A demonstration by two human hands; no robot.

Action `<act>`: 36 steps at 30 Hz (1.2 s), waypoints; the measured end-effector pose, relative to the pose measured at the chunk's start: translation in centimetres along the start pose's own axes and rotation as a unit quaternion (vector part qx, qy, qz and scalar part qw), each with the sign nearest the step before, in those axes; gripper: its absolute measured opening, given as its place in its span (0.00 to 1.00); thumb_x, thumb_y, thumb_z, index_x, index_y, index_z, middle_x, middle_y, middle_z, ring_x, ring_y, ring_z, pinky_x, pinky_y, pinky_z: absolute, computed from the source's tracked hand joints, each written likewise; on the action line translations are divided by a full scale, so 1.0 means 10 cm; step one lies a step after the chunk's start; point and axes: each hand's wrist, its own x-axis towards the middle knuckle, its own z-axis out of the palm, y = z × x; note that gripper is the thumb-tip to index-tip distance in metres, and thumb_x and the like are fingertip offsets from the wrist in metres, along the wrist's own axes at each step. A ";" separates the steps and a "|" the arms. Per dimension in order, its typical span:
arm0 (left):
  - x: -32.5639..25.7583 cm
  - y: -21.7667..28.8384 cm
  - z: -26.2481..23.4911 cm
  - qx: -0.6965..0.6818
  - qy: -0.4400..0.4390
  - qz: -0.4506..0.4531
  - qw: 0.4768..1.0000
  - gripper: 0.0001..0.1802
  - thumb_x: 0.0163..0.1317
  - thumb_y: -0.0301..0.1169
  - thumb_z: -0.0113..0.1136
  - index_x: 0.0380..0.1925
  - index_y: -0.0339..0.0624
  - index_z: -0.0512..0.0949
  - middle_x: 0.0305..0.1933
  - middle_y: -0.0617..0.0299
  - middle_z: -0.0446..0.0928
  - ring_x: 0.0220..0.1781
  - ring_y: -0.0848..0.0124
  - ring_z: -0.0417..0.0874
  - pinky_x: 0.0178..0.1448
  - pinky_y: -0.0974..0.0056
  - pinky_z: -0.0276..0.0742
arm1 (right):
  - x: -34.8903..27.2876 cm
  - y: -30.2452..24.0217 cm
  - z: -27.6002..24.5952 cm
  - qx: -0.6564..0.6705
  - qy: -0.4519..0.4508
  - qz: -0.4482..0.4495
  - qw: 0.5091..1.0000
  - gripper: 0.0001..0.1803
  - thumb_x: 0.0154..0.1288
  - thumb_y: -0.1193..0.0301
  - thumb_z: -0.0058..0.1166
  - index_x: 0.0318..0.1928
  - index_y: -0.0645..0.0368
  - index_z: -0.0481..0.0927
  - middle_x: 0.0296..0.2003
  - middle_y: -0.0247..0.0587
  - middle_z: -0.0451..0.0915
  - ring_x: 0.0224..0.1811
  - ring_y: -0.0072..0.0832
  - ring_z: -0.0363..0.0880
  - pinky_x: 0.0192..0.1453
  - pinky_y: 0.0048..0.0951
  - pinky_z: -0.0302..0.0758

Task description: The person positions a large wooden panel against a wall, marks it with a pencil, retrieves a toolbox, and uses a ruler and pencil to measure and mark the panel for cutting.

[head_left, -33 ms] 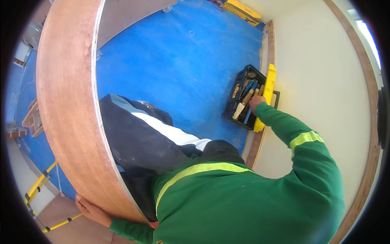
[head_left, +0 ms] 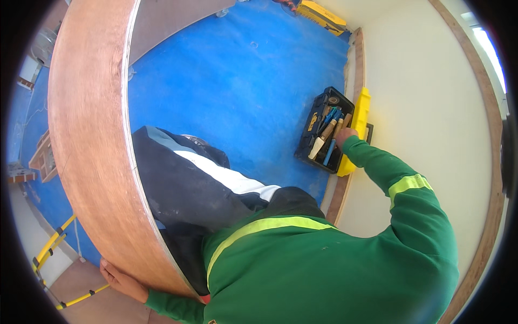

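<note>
A long plywood board point(head_left: 91, 119) with a pale edge runs down the left side, next to my legs. My left hand point(head_left: 125, 281) grips its outer edge near the lower end, the fingers partly hidden. At the right, a black toolbox point(head_left: 305, 143) lies open on the blue floor, its yellow lid point(head_left: 362, 110) tipped back toward the wall. My right hand point(head_left: 345, 136) is at the box's lid side, fingers curled; what they hold, if anything, is hidden. Close by in the box are a wooden-handled tool with a pale end point(head_left: 322, 141), blue-handled tools point(head_left: 335, 114) and a blue bar point(head_left: 329, 152).
A white wall with a wooden baseboard point(head_left: 360, 59) stands behind the toolbox. At the far corner lies a yellow case point(head_left: 322, 16). A small wooden frame point(head_left: 44, 156) and a yellow tubular stand point(head_left: 49, 247) are beyond the board at left. My legs point(head_left: 199, 183) stretch between board and toolbox.
My right hand has shifted slightly right, toward the lid. The yellow lid has tilted a little further toward the wall, and more of the tools shows. The left hand and board stay put.
</note>
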 end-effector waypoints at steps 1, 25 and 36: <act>0.00 -0.01 0.00 -0.018 0.000 -0.015 1.000 0.29 0.87 0.49 0.53 0.60 0.28 0.81 0.58 0.47 0.83 0.57 0.61 0.81 0.66 0.59 0.76 | 0.04 0.11 0.05 -0.010 0.018 0.002 1.000 0.19 0.76 0.56 0.60 0.45 0.57 0.95 0.45 0.48 0.94 0.51 0.44 0.94 0.51 0.47 0.90; 0.10 -0.09 -0.03 0.032 -0.003 0.052 0.998 0.27 0.88 0.48 0.52 0.55 0.30 0.81 0.52 0.52 0.82 0.52 0.64 0.79 0.61 0.59 0.76 | 1.49 -0.57 0.23 0.537 0.099 0.217 0.809 0.30 0.63 0.53 0.75 0.47 0.73 0.89 0.47 0.71 0.89 0.55 0.61 0.90 0.63 0.52 0.85; 0.17 -0.14 -0.04 0.007 -0.017 0.052 0.999 0.25 0.88 0.46 0.52 0.57 0.29 0.80 0.55 0.52 0.82 0.55 0.64 0.79 0.65 0.60 0.75 | 1.39 -0.80 -0.11 0.533 0.173 0.143 0.816 0.26 0.63 0.55 0.72 0.39 0.74 0.89 0.40 0.68 0.90 0.47 0.60 0.92 0.55 0.53 0.88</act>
